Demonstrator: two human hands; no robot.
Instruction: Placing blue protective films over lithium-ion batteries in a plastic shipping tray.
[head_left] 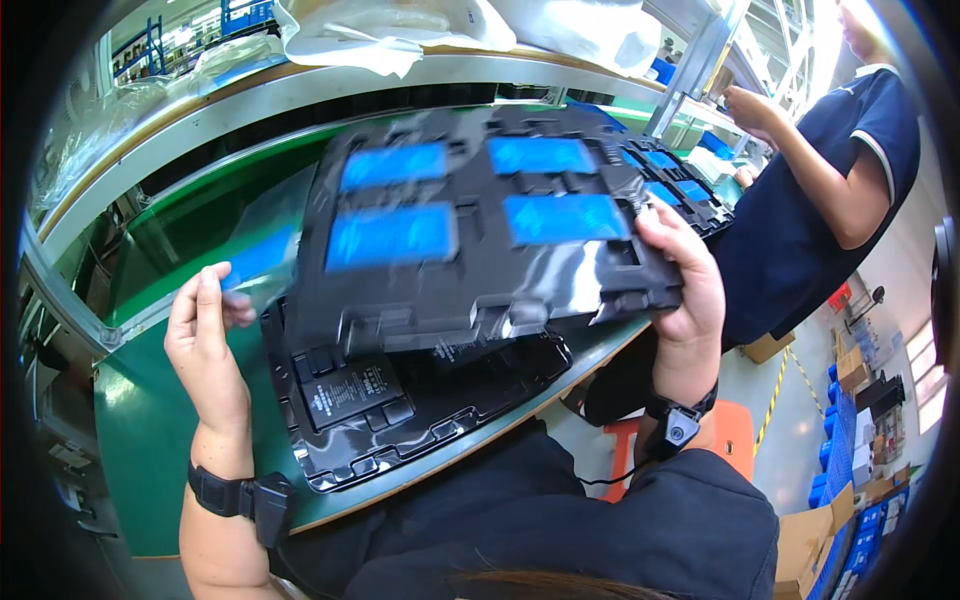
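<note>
My right hand [688, 270] grips the right edge of a black plastic tray [475, 225], which is raised and tilted above the bench. Flat pieces with bright blue faces [390, 235] sit in its pockets. At the left, my left hand [212, 340] has thumb and fingers pinched on a thin film [262, 255], partly blue and partly clear, blurred beside the tray's left edge. Underneath, a second black tray [450, 425] lies on the bench near its front edge. It holds flat black batteries [350, 390] with printed faces, partly hidden by the raised tray.
The green bench top [150, 440] runs under the trays. A shelf [440, 75] with white plastic bags stands along the back. To the right a person in a dark shirt [810, 200] works beside another tray with blue pieces [690, 185]. An orange stool [735, 440] is at my right.
</note>
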